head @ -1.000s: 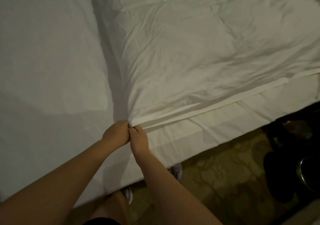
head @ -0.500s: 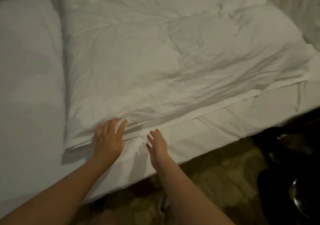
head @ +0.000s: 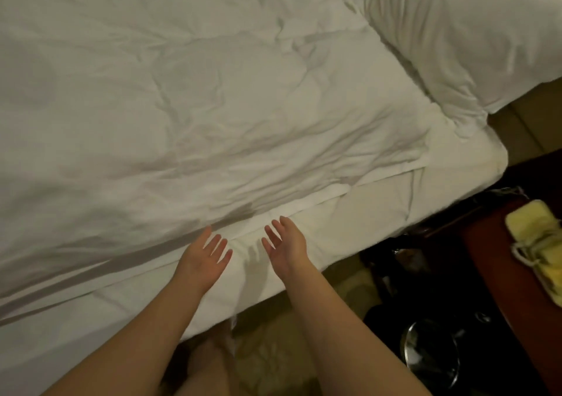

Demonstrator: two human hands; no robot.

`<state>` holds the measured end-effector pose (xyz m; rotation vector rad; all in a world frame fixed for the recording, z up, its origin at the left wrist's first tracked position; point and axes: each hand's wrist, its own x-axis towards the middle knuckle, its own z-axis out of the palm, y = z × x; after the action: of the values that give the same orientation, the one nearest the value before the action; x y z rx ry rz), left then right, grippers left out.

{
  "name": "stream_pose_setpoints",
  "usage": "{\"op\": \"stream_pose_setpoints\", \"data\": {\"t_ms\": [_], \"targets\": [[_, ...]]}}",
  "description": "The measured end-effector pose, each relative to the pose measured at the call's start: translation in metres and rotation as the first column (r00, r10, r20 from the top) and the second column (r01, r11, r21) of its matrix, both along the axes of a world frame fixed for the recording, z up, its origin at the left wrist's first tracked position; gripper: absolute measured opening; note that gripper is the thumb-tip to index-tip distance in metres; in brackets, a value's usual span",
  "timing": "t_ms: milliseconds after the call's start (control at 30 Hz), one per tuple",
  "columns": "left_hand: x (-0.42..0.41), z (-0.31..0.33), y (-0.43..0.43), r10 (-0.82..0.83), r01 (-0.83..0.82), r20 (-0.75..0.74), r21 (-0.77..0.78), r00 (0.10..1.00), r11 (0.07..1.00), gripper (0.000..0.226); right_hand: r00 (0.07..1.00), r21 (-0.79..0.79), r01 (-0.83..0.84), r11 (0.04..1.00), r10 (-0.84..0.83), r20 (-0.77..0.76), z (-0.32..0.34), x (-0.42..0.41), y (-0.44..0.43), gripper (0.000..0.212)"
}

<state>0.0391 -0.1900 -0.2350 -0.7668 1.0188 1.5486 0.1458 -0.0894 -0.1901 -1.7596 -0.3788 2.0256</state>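
A wrinkled white duvet (head: 197, 106) covers most of the bed, its folded edge running along the near side over the white sheet (head: 365, 213). My left hand (head: 203, 258) hovers over that edge with fingers straight and spread, holding nothing. My right hand (head: 286, 246) is beside it, a hand's width to the right, also with fingers extended and empty. Both hands cast shadows on the sheet. A white pillow (head: 474, 39) lies at the bed's far right corner.
A dark red-brown bedside table (head: 498, 274) stands at the right with a yellow cloth item (head: 538, 243) on it. A dark round metal-rimmed bin (head: 431, 356) sits on the patterned carpet (head: 273, 350) below. My legs stand against the bed's edge.
A second ago both hands pinched the duvet's corner together. They let go, opened and moved right along the edge; the view swung right, bringing in the pillow and bedside table.
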Motion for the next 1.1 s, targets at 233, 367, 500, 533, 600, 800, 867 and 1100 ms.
{"op": "stream_pose_setpoints", "data": {"t_ms": [233,367,500,533,600,800,867,1100], "targets": [[0.030,-0.015,0.123,0.020,-0.020,0.112,-0.001,0.993,1.000,0.052,0.983,0.006,0.170,0.985,-0.170,0.066,-0.004,0.056,0.129,0.037],[0.049,-0.020,0.160,0.048,-0.044,0.104,-0.046,0.993,0.998,0.055,0.979,-0.029,0.201,0.979,-0.200,0.033,-0.015,0.073,0.177,0.044],[0.078,-0.025,0.193,0.119,-0.115,0.091,-0.045,0.989,0.992,0.051,0.982,-0.048,0.185,0.982,-0.186,-0.024,-0.027,0.102,0.233,0.054],[0.085,-0.026,0.203,0.118,-0.115,0.081,-0.037,0.990,0.993,0.047,0.984,-0.051,0.170,0.984,-0.172,-0.045,-0.029,0.110,0.251,0.058],[0.104,-0.030,0.225,0.102,-0.099,0.056,-0.064,0.993,0.993,0.038,0.985,-0.050,0.145,0.988,-0.148,-0.085,-0.036,0.128,0.287,0.064],[0.163,-0.033,0.293,0.250,-0.243,0.050,-0.119,0.967,0.963,0.043,0.996,-0.084,-0.040,0.996,0.032,-0.088,-0.059,0.169,0.371,0.068],[0.171,-0.035,0.310,0.280,-0.276,0.046,-0.077,0.959,0.958,0.034,0.984,-0.089,-0.088,0.992,0.073,-0.162,-0.062,0.171,0.386,0.059],[0.205,-0.041,0.353,0.189,-0.188,0.040,-0.009,0.981,0.982,0.028,0.969,-0.053,-0.058,0.997,0.044,-0.245,-0.032,0.144,0.407,0.026]]}}
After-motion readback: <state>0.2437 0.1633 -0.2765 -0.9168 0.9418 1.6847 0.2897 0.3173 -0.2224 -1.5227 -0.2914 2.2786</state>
